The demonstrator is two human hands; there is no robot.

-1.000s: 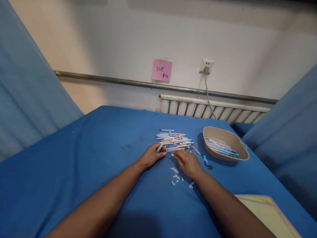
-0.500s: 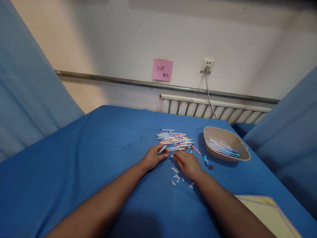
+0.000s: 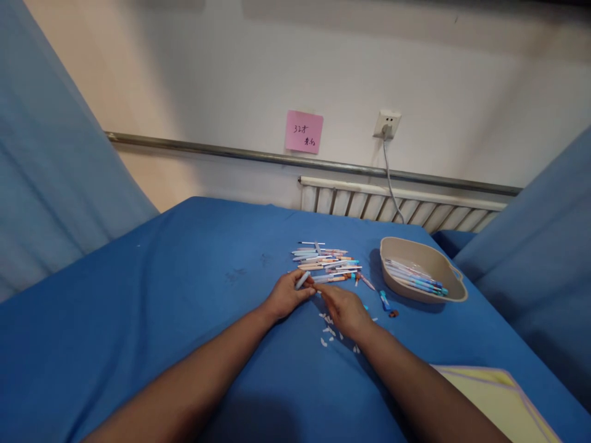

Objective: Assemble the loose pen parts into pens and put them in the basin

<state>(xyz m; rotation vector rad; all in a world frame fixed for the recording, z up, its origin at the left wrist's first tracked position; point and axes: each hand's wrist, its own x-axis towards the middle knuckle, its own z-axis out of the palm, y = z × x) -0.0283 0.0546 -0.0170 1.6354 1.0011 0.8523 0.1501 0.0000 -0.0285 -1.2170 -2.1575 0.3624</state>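
Note:
My left hand (image 3: 285,295) is closed around a pale grey-white pen (image 3: 301,280), whose end sticks up between thumb and fingers. My right hand (image 3: 347,307) meets it fingertip to fingertip, with its fingers pressed together; whatever they pinch is hidden. Just beyond both hands lies a loose pile of pens (image 3: 330,258) in white, pale blue and peach. Small white scraps (image 3: 327,329) are scattered on the blue cloth below my right hand. To the right of that hand lie a blue pen part (image 3: 384,299) and a small brown piece (image 3: 393,314).
A beige plastic basket (image 3: 455,289) holding several pens (image 3: 415,277) stands at the right. A yellow folded cloth or mat (image 3: 480,394) lies at the lower right on the blue sheet (image 3: 207,258). Blue curtains hang at both sides, with a radiator (image 3: 360,200) behind.
My right hand has shifted slightly left, closing up to my left fingertips and covering the white tip seen before. Small teal and white bits now show beside my right wrist.

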